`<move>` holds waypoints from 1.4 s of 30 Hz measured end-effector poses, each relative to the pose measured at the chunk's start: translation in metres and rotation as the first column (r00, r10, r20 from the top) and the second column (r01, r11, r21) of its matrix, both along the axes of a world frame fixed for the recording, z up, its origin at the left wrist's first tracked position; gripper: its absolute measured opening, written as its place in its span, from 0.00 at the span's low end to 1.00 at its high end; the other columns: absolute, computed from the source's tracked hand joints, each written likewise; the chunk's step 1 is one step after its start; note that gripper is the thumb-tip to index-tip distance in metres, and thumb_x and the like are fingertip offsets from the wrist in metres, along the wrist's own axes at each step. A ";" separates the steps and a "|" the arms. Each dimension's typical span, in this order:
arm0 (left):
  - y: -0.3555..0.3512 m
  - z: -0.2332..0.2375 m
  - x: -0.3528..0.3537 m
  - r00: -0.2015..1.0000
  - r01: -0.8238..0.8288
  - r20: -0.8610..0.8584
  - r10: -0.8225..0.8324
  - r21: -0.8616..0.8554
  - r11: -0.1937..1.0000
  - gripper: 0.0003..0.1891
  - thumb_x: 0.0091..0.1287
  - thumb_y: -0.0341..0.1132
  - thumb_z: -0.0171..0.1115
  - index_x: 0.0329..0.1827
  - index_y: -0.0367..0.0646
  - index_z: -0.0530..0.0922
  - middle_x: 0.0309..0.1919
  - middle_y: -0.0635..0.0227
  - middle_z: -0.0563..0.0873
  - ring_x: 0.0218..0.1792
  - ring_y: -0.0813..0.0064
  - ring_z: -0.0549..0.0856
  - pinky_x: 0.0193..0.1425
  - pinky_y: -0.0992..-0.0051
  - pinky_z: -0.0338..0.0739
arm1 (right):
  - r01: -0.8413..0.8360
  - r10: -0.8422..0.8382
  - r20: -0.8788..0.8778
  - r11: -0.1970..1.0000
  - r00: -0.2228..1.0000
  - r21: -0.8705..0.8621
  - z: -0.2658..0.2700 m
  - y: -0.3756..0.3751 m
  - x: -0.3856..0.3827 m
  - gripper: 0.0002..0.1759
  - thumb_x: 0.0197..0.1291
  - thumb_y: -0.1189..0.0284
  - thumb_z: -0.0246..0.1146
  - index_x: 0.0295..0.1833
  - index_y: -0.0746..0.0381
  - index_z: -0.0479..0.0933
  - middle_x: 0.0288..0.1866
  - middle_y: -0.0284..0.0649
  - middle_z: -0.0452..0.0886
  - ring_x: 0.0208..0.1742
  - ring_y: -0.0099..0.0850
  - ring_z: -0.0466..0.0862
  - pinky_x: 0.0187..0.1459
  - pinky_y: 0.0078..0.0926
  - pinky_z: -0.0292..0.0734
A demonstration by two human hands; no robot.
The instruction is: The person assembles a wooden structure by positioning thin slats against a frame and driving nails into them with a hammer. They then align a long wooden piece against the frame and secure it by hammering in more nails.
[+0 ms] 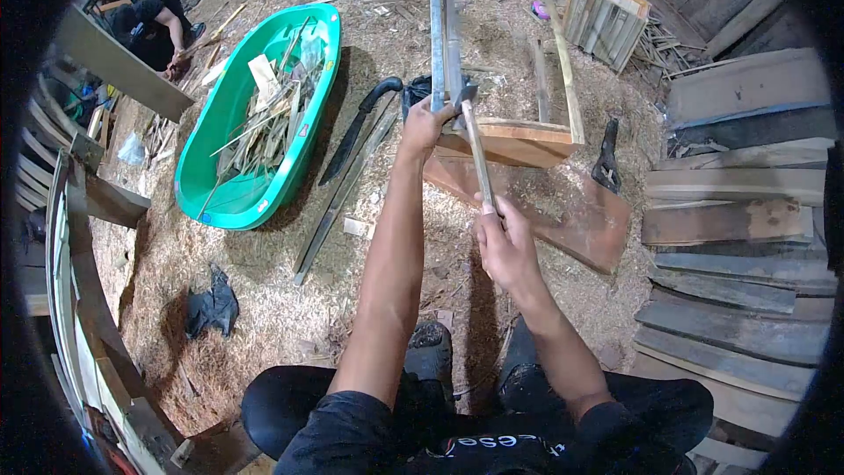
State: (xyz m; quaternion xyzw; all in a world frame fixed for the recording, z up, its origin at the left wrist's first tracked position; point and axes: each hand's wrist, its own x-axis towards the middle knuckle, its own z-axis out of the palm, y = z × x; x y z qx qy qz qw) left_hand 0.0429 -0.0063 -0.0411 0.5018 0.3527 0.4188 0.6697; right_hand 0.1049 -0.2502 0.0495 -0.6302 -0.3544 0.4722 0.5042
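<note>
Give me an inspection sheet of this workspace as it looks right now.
Surface: sawdust-covered floor, with a wooden board laid on it.
Job's things: upright slats, hammer, wooden frame.
Clutter: green tub of offcuts, machete, black bag.
Hands: left hand grips the slats; right hand grips the hammer handle.
Cables: nothing seen.
Surroundings: stacked planks, crate, another person.

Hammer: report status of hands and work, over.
Left hand gripping upright slats. Right hand gripping hammer, head up by slats. Machete on ground alongside, apart.
</note>
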 end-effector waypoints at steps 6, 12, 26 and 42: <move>0.003 -0.002 0.000 1.000 0.009 0.014 -0.009 -0.006 1.000 0.12 0.61 0.30 0.69 0.46 0.35 0.82 0.35 0.70 0.86 0.35 0.81 0.82 0.43 0.78 0.75 | 0.017 -0.017 -0.001 1.000 1.000 -0.009 0.018 -0.003 0.000 0.18 0.74 0.66 0.49 0.59 0.67 0.72 0.25 0.28 0.69 0.24 0.16 0.68 0.25 0.20 0.65; 0.012 -0.011 0.003 0.998 0.007 0.057 -0.005 -0.044 0.999 0.11 0.59 0.30 0.70 0.44 0.36 0.82 0.34 0.70 0.86 0.34 0.80 0.82 0.42 0.78 0.75 | 0.015 -0.015 -0.009 1.000 1.000 -0.024 0.013 -0.002 0.001 0.19 0.74 0.64 0.50 0.59 0.67 0.72 0.25 0.27 0.69 0.25 0.15 0.68 0.26 0.18 0.66; 0.024 -0.016 0.004 0.998 0.058 0.012 -0.058 -0.003 0.998 0.09 0.62 0.27 0.64 0.44 0.36 0.80 0.38 0.67 0.87 0.40 0.77 0.84 0.48 0.78 0.75 | -0.023 0.007 0.223 0.997 0.975 0.069 0.006 0.001 0.006 0.16 0.73 0.65 0.50 0.53 0.68 0.73 0.25 0.33 0.71 0.26 0.22 0.71 0.30 0.27 0.69; 0.017 -0.003 0.002 0.999 0.036 0.002 -0.036 0.020 0.999 0.08 0.60 0.28 0.68 0.41 0.38 0.81 0.34 0.70 0.86 0.35 0.78 0.83 0.45 0.77 0.76 | -0.006 -0.038 0.276 0.988 0.960 0.155 0.019 -0.002 0.000 0.14 0.74 0.66 0.49 0.47 0.68 0.72 0.25 0.37 0.71 0.27 0.24 0.72 0.30 0.28 0.69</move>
